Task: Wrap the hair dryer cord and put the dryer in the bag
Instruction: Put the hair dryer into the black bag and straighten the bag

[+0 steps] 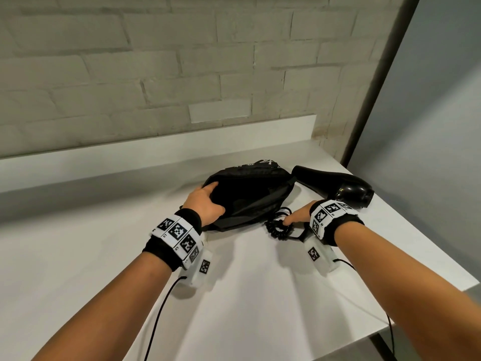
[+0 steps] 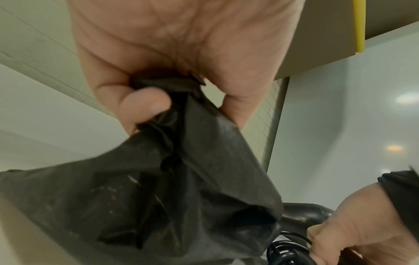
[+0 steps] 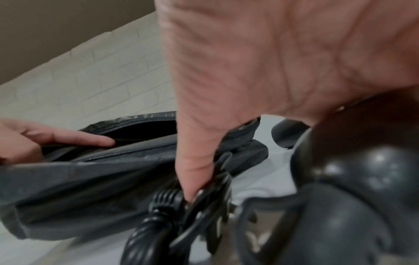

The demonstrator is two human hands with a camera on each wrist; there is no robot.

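White counter (image 1: 109,256) under pale brick wall (image 1: 130,61), grey panel at R | I see black bag (image 1: 250,196) mid-counter, L hand (image 1: 205,203) gripping its fabric | dryer (image 1: 335,185) just R of bag, R hand (image 1: 299,213) clasping handle + bunched cord (image 1: 277,227)

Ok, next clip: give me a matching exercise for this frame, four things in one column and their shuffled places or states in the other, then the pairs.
Things:
1. bag
2. hair dryer
3. coiled cord
4. left hand

Places or states:
A. lies on the table to the right of the bag, not yet inside it
B. grips the bag's fabric at its left end
C. black, zip open, lying on the table between the hands
D. bunched at the right hand, by the bag's near right corner

Pairs: 1-C, 2-A, 3-D, 4-B
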